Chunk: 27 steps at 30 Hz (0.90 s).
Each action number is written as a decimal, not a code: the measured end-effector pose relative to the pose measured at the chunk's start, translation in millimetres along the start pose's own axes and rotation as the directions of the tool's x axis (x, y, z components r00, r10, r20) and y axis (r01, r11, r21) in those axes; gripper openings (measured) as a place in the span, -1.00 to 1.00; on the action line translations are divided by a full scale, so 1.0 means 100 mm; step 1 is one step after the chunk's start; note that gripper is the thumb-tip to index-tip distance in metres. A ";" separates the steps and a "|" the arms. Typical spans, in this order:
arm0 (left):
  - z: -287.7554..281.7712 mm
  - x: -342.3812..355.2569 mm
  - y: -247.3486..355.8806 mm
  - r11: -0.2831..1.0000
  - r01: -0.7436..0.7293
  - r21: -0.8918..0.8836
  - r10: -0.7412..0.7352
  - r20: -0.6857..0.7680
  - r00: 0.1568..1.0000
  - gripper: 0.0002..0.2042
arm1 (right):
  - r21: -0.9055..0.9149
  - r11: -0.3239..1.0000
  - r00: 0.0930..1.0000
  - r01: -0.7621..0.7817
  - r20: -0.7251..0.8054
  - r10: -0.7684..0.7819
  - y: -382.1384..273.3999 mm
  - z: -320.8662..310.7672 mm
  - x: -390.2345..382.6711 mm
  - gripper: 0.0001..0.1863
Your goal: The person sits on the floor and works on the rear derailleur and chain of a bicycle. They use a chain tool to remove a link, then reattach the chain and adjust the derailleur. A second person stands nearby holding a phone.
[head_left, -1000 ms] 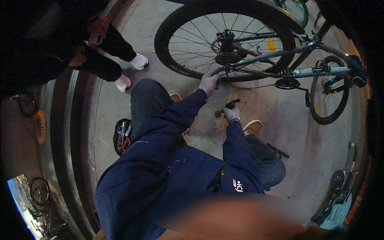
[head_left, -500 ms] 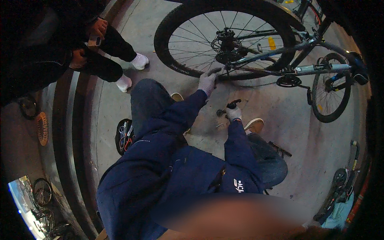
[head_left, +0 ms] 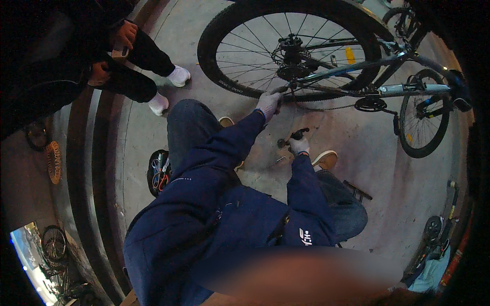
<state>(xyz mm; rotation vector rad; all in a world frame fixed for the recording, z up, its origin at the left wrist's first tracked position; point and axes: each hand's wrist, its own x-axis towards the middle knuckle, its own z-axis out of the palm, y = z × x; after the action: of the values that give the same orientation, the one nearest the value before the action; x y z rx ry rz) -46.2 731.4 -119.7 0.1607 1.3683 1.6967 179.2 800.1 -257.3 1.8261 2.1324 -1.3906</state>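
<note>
My left hand [head_left: 269, 104], in a pale grey glove with dark fingertips, is at the lower edge of the bicycle's big wheel [head_left: 236, 86]. Its fingers are drawn together beside the wheel's axle end and the sprockets [head_left: 292, 73]; anything between them is too small to make out. Lower and to the right, my gloved right hand [head_left: 298, 146] is closed around a black rear derailleur [head_left: 299, 134], away from the frame. The chain [head_left: 326, 109] hangs slack beneath the frame, running toward the crankset [head_left: 370, 104].
A person in dark trousers [head_left: 153, 61] and white shoes stands at the upper left, holding a phone [head_left: 120, 52]. A black pouch of tools [head_left: 159, 173] lies left of my knee. A folded scooter [head_left: 434, 237] is at the lower right. Steps [head_left: 92, 168] run along the left.
My left hand's extended finger has drawn in beside the axle end. The bicycle has shifted slightly in view. My right hand keeps its grip on the derailleur, almost unmoved.
</note>
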 end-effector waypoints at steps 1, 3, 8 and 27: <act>0.00 0.01 -0.01 1.000 0.011 0.004 -0.011 -0.013 1.000 -0.70 | 0.027 1.000 1.000 -0.011 0.015 0.011 -0.02 -0.01 -0.01 -0.52; -0.01 0.04 -0.03 1.000 0.021 0.006 -0.020 -0.020 1.000 -0.75 | 0.073 0.991 0.992 -0.113 0.068 0.109 -0.06 -0.04 -0.03 -0.52; -0.02 0.10 -0.01 0.997 0.038 0.063 -0.034 -0.062 0.998 -0.80 | 0.050 0.999 0.998 0.018 0.064 -0.021 -0.03 -0.04 -0.03 -0.52; 0.04 0.03 -0.01 0.995 0.042 0.089 -0.040 -0.027 0.999 -0.62 | 0.015 0.999 0.994 0.046 0.096 -0.048 0.18 0.14 0.26 -0.69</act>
<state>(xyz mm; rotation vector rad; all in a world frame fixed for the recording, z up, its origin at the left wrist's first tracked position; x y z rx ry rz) -44.7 736.4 -120.1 0.1617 1.4572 1.6099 178.1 810.3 -290.4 1.6865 2.1376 -1.4732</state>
